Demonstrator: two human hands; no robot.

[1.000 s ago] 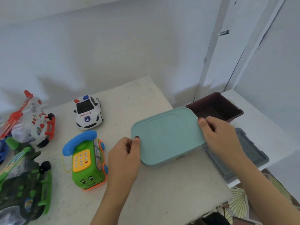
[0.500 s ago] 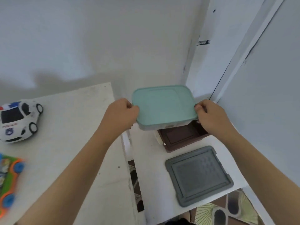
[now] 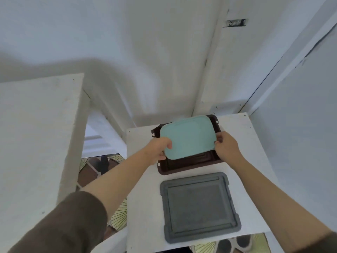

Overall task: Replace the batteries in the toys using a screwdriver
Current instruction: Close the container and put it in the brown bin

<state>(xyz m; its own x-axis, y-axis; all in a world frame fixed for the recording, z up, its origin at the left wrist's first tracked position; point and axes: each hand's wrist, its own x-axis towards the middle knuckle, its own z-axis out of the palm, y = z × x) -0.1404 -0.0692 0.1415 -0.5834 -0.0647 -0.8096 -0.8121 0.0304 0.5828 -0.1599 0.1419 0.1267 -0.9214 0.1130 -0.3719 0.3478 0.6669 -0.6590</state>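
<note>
A teal lidded box (image 3: 187, 136) hangs over a dark brown bin (image 3: 193, 165) that stands on a low white side table (image 3: 144, 198). My left hand (image 3: 160, 147) grips the box's left end and my right hand (image 3: 225, 145) grips its right end. The box sits partly within the bin's outline; whether it touches the bin I cannot tell. No toy and no screwdriver is in view.
A grey lid (image 3: 199, 206) lies flat on the side table, in front of the brown bin. The larger white table (image 3: 36, 143) stands to the left, across a gap that shows patterned floor. White walls close off the back and right.
Both hands carried the teal box off the larger table to the right and lowered it over the brown bin. The view swung right, so the toys left the frame.
</note>
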